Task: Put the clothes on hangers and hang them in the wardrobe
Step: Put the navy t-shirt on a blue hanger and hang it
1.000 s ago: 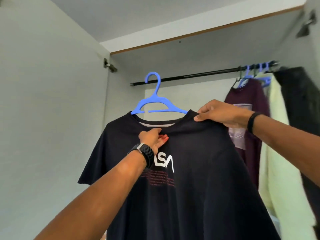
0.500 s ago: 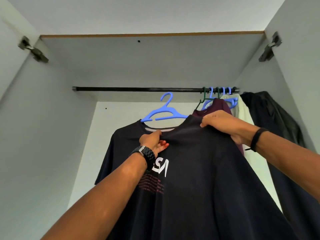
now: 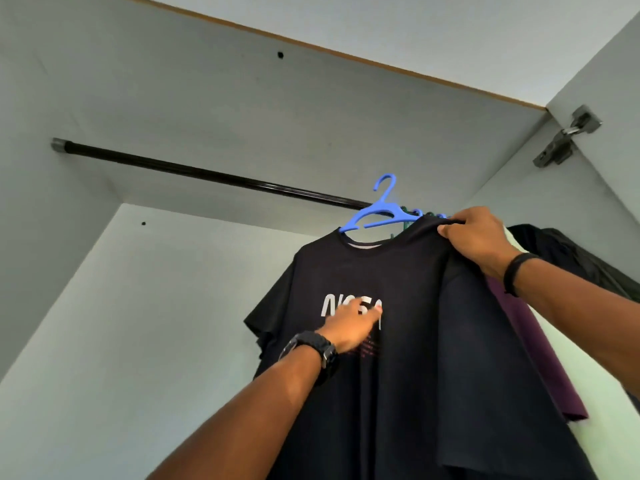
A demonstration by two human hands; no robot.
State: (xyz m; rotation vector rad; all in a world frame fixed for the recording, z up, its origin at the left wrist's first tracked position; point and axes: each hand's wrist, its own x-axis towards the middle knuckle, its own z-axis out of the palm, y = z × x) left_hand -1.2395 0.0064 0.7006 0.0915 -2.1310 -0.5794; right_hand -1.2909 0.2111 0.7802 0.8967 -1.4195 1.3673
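Right hand (image 3: 479,237) grips black T-shirt (image 3: 415,358) on blue hanger (image 3: 379,211); left hand (image 3: 349,327) flat on it.

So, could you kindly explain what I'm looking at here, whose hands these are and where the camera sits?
There is no machine: a person wears one camera on the head, looking up into a wardrobe. The right hand grips the shoulder of a dark T-shirt on a blue hanger, lifted near the black rail. Whether the hook is on the rail, I cannot tell. The left hand rests flat on the chest print. Other clothes hang at the right.
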